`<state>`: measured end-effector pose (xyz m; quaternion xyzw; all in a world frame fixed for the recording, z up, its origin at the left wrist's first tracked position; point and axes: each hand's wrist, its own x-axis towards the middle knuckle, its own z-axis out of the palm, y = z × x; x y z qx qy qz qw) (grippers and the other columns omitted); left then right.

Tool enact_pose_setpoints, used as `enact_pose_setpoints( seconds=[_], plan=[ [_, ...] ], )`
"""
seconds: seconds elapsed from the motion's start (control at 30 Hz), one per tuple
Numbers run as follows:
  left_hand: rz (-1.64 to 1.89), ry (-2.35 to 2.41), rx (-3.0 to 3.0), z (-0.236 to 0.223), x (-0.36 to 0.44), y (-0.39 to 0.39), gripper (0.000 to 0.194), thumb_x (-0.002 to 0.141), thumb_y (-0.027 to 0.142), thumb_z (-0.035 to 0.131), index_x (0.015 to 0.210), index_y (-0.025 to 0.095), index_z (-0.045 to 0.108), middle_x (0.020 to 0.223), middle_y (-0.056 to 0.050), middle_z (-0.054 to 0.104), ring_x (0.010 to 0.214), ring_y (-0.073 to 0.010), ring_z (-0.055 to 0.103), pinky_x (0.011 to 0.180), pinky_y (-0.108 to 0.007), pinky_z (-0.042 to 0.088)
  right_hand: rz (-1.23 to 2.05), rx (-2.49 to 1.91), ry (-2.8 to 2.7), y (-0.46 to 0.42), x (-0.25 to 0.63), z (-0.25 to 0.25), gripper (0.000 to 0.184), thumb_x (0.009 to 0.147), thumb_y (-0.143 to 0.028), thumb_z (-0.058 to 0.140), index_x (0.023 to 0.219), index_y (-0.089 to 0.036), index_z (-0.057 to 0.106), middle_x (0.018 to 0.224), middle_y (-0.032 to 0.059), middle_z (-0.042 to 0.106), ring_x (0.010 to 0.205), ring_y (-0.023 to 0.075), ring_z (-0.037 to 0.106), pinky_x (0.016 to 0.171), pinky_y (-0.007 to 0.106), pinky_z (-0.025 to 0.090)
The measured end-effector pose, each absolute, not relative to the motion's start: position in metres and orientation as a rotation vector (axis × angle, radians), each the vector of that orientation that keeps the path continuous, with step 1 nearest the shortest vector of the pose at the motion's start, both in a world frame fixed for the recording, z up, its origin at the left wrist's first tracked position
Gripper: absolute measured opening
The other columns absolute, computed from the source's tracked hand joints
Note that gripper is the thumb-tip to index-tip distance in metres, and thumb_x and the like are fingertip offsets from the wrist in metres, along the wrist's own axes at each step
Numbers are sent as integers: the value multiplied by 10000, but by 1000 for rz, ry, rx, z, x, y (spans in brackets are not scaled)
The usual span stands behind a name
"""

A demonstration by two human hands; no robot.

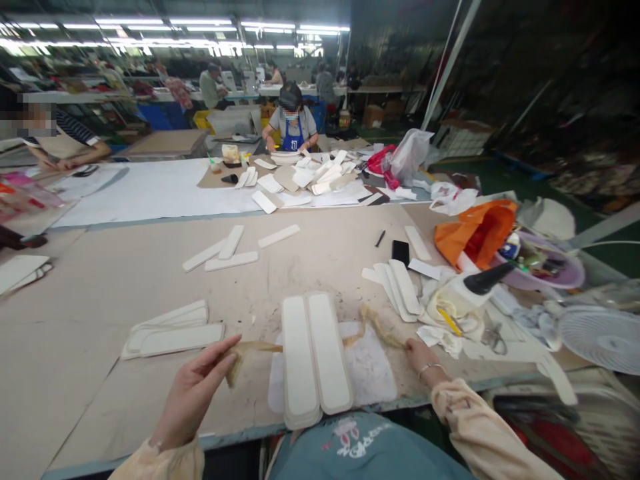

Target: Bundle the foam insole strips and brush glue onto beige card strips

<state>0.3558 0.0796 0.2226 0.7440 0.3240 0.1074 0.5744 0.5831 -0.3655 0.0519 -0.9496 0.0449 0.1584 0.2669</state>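
Note:
Two long white padded panels (300, 353) lie side by side, pointing away from me at the table's front edge. Beneath them is a whitish sheet (373, 367). A thin, crumpled tan strip (373, 315) comes out on both sides of the panels; how it runs under them is hidden. To their left, my left hand (197, 380) pinches one end of the tan strip between thumb and fingers. My right hand (423, 360), on the other side, has its fingers closed at the strip's right end.
More white panels lie left (175, 333), farther back (233, 241) and right (400, 287). A glue-type bottle with black nozzle (487, 279), phone (401, 252), orange bag (475, 230), purple basin (555, 263) and white fan (600, 337) crowd the right. A co-worker (291, 123) sits opposite.

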Motion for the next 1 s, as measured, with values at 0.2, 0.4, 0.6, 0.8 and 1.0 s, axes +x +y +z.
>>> enact_pose_setpoints(
  seconds=[0.2, 0.4, 0.6, 0.8, 1.0],
  plan=[
    [584, 726, 1647, 208, 370, 67, 350, 777, 376, 659, 1059, 169, 679, 980, -64, 703, 946, -189, 604, 886, -292, 449, 102, -2616, -96, -347, 609, 125, 147, 869, -267, 462, 919, -192, 579, 806, 93, 683, 727, 246, 649, 680, 385, 480],
    [381, 438, 1460, 222, 405, 43, 617, 822, 304, 628, 1386, 200, 402, 669, 48, 567, 657, -99, 548, 696, -239, 452, -644, -2100, -1420, -236, 609, 257, 220, 828, -128, 546, 1027, -196, 610, 975, 78, 682, 911, 201, 603, 857, 352, 456],
    [96, 252, 1442, 235, 431, 30, 352, 714, 347, 729, 975, 116, 675, 661, -23, 628, 652, -161, 597, 612, -282, 477, -225, -1678, -2197, -82, 565, 328, 149, 865, -153, 508, 924, -191, 639, 959, 48, 682, 814, 155, 572, 713, 278, 444],
    [186, 420, 1295, 222, 417, 31, 263, 753, 385, 693, 817, 137, 633, 714, -55, 692, 703, -178, 635, 660, -285, 481, 273, -1565, -1629, -50, 573, 285, 554, 834, -182, 485, 1381, -177, 395, 1391, 120, 465, 1005, 148, 599, 815, 273, 484],
    [347, 652, 1322, 207, 396, 33, 385, 733, 491, 663, 900, 144, 648, 894, -81, 712, 870, -219, 641, 776, -297, 489, 811, -1841, -1522, -104, 553, 212, 238, 857, -246, 487, 966, -174, 686, 722, 17, 692, 676, 132, 637, 671, 213, 474]
  ],
)
